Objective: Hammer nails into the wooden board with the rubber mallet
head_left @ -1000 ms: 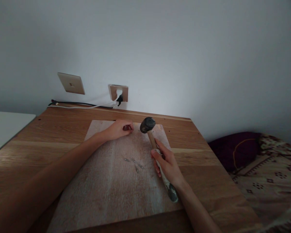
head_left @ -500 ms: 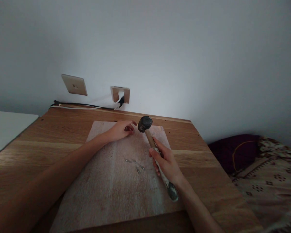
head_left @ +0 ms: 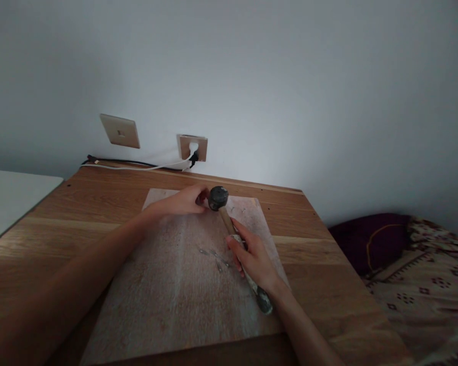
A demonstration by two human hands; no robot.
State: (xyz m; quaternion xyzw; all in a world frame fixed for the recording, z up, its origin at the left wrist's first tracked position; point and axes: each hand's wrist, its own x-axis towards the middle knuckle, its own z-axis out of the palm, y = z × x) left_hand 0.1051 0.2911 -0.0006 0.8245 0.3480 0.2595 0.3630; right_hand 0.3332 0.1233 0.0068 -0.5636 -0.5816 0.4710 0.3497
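Note:
My right hand (head_left: 254, 256) is wrapped round the wooden handle of a black-headed mallet (head_left: 218, 198), whose paint-smeared grip points toward me. The mallet's head is beside the fingertips of my left hand (head_left: 187, 200), near the far edge of a pale wooden board (head_left: 168, 290). The left fingers are closed in a pinch; what they hold, if anything, is hidden by the head. Several thin metal nails (head_left: 218, 262) lie loose on the board between my forearms. Small thin bits (head_left: 243, 209), perhaps nails, show at its far right.
The board rests on a wooden table (head_left: 313, 284) against a white wall. Black and white cables (head_left: 137, 166) run along the back to a wall socket (head_left: 198, 148). A white surface (head_left: 19, 198) is at left; a purple cushion (head_left: 370, 241) and patterned cloth (head_left: 427, 300) lie at right.
The mallet and my right hand have shifted left, bringing the head up beside my left fingers. My left hand has moved slightly left and away from me.

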